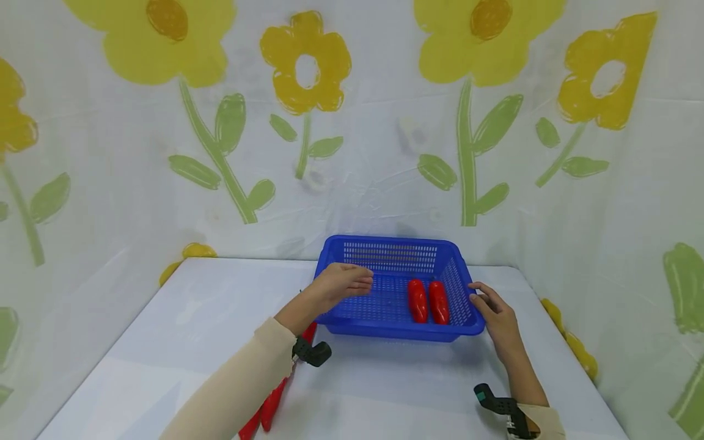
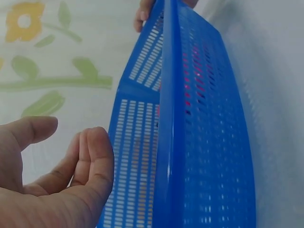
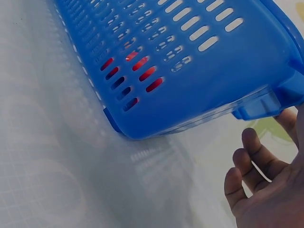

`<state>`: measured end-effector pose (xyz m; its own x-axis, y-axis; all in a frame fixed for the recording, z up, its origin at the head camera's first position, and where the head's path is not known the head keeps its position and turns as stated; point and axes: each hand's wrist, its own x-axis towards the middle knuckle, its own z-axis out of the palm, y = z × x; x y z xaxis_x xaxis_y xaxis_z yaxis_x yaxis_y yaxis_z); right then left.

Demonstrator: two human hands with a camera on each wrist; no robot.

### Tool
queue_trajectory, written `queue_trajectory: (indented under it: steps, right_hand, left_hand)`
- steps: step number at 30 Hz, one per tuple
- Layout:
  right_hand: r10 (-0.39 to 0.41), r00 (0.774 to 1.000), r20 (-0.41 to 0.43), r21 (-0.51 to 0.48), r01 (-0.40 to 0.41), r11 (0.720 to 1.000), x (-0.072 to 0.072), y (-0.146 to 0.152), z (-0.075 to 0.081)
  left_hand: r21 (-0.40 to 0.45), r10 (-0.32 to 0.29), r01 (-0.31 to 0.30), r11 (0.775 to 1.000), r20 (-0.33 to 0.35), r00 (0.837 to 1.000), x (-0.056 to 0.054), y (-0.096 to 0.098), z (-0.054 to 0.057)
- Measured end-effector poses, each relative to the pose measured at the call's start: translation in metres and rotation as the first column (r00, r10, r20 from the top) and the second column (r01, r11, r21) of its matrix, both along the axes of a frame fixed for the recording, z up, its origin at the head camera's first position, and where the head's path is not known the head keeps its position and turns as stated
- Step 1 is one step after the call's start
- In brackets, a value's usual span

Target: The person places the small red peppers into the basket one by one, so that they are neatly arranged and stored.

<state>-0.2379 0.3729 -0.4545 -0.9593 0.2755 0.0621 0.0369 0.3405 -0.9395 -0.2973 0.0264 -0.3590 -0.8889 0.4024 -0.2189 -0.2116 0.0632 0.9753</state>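
Your left grip [image 1: 343, 282] is spread; whether your right grip [image 1: 499, 318] pinches the basket [image 1: 385, 330], you can't tell. Likely light, slightly flexible: take its rim [image 2: 171, 142] both ends.

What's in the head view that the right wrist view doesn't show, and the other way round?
Only the head view shows the person's left grip, the long red items partly hidden by the left sleeve, and the two red pieces whole inside the basket.
Only the right wrist view shows red peeking through slots in the basket's outer wall.
Both share the blue basket and the right grip beside it.
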Motion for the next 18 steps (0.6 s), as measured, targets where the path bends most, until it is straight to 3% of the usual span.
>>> queue_trajectory:
  steps: [11,18]
  right_hand:
    - [-0.001,1.0,-0.021,-0.011,0.001,1.0,-0.001,0.002,0.001]
    - [-0.003,1.0,-0.002,-0.01,0.003,1.0,0.001,0.0,0.001]
  left_hand:
    - [0.009,0.065,-0.065,0.998,0.006,0.998,0.003,-0.036,-0.005]
    - [0.031,0.105,-0.105,0.994,0.002,0.994,0.003,-0.058,-0.014]
